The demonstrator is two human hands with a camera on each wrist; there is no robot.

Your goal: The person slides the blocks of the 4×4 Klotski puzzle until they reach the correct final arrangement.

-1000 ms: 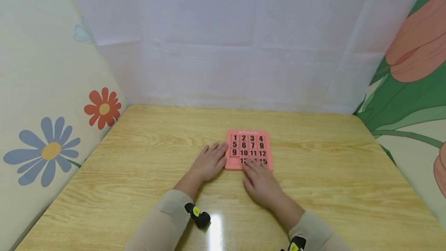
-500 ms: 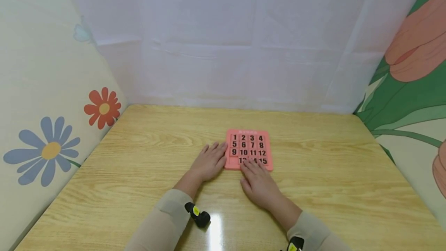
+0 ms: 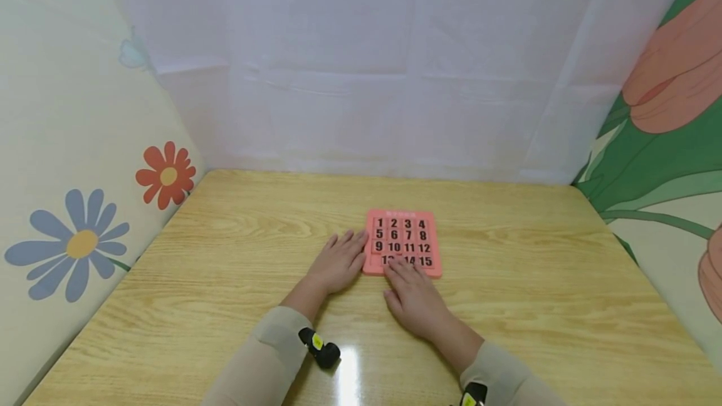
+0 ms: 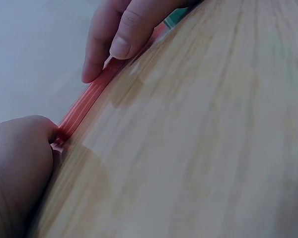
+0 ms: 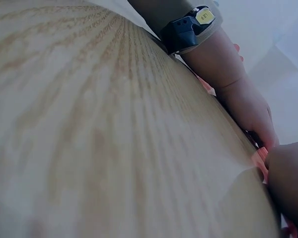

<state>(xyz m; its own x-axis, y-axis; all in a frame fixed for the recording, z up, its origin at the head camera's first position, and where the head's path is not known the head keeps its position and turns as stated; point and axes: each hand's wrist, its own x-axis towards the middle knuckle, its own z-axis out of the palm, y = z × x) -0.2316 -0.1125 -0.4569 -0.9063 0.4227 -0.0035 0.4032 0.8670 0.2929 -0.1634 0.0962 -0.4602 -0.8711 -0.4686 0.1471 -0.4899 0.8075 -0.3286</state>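
A pink number sliding puzzle [image 3: 402, 213] lies flat on the table in the head view, its rows running from 1 at top left. My left hand [image 3: 338, 263] rests against the puzzle's left edge, fingers extended. The right hand [image 3: 416, 299] has its fingertips on the bottom row, partly covering the tiles there. Tile 13 [image 3: 386, 260] stands beside the vacant bottom-left slot, partly into it; 14 and 15 sit to its right. Seen low in the left wrist view, the puzzle's pink side [image 4: 89, 101] runs between the left hand [image 4: 20, 163] and the right fingers [image 4: 121, 47].
The wood-grain table [image 3: 254, 218] spreads around the puzzle. A white cloth [image 3: 361, 67] hangs at its back, with flower-printed panels [image 3: 62, 111] at the sides. A black wrist camera [image 3: 324, 349] sits on the left sleeve.
My right hand has shifted slightly left along the bottom row, and tile 13 has slid left with it, partly into the vacant slot. The left hand has stayed at the edge.
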